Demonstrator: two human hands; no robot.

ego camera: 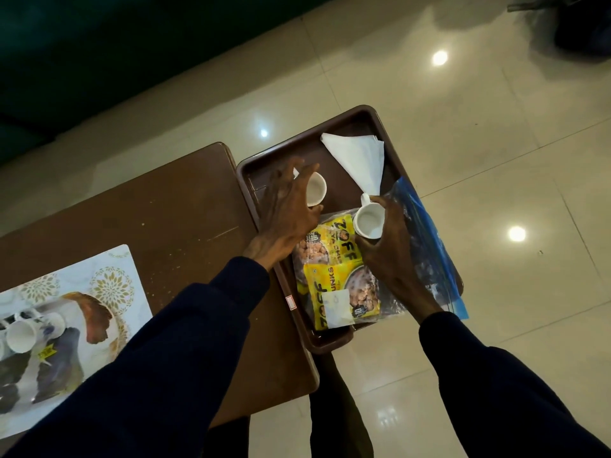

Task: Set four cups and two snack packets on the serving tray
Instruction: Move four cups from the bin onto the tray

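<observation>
A brown serving tray [251, 180] overhangs the right end of a brown table. My left hand [284, 209] is wrapped around a small white cup [315, 188] standing near the tray's left side. In my right hand [393, 246] is a second white cup [368, 223], held by its side, handle pointing away, just above the snack packets. Two yellow snack packets [334, 276] lie overlapping on the tray's near half. More white cups [23, 335] sit in a printed box at the far left.
A folded white napkin [360, 160] lies at the tray's far end. A clear zip bag with a blue strip [426, 233] lies along the tray's right side under my right hand. The printed cup box [99, 292] rests on the table [165, 219]. Glossy tiled floor surrounds it.
</observation>
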